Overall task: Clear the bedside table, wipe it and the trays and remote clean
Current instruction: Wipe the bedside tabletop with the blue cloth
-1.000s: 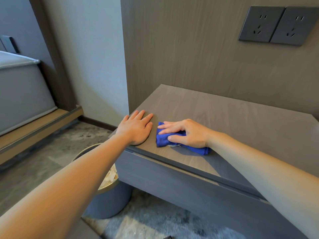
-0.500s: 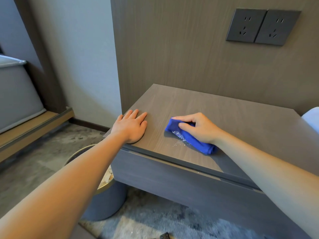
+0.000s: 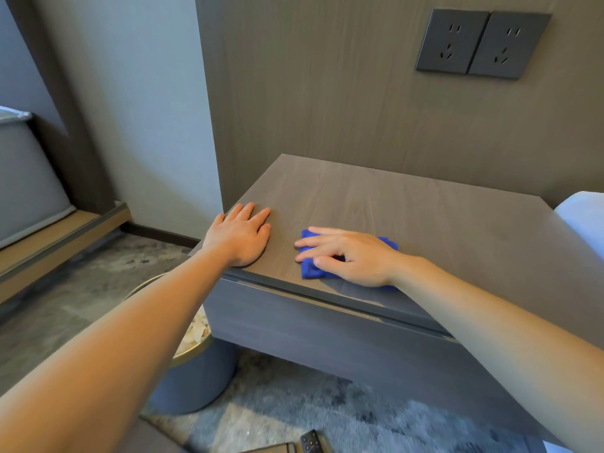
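The grey wood-grain bedside table (image 3: 408, 207) has a bare top. My left hand (image 3: 240, 235) lies flat, palm down, on its front left corner. A folded blue cloth (image 3: 310, 271) sits near the front edge, and my right hand (image 3: 351, 256) presses on it with fingers spread and pointing left. On the floor at the bottom edge a dark remote (image 3: 312, 441) shows, beside the corner of a flat tray (image 3: 277, 448); both are cut off by the frame.
A round grey bin (image 3: 192, 377) with a gold rim and crumpled waste stands under the table's left corner. Two dark wall sockets (image 3: 480, 44) sit above. White bedding (image 3: 581, 217) borders the table on the right. A bench (image 3: 58, 237) runs along the left wall.
My right hand has pulled the blue cloth back toward the front edge and spread its fingers flat over it. My left hand stays in place. The view tilted down, revealing the remote.
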